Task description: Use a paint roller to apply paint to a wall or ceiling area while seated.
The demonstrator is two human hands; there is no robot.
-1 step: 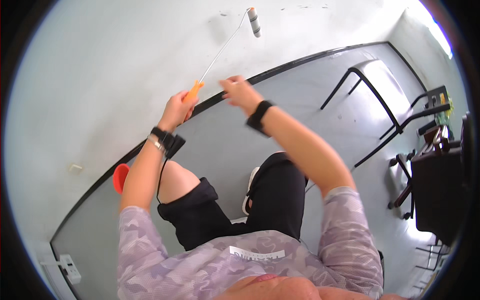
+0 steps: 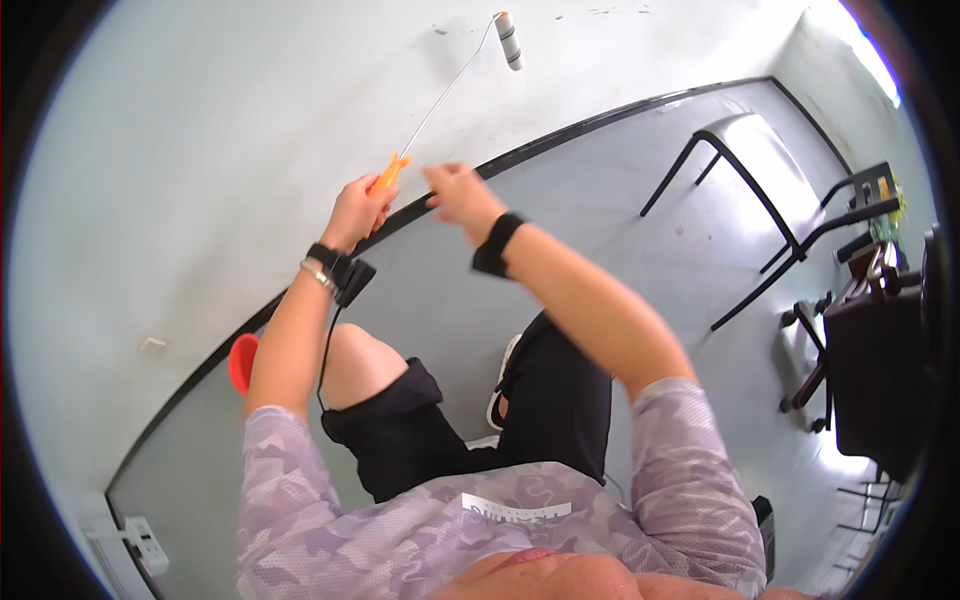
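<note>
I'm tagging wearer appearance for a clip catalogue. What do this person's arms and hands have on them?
Both arms are bare below short sleeves of a pale purple camouflage-patterned shirt. The left hand is bare; its wrist carries a black band, a thin metallic bracelet and a small black device with a black cable trailing down. The right hand is bare too, above a broad black wristband.

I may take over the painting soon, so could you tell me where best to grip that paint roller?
Grip the orange handle, where the left hand holds it, coming from below. The thin wire shaft slants up to the roller head on the wall, so only the handle offers a firm hold.
</note>
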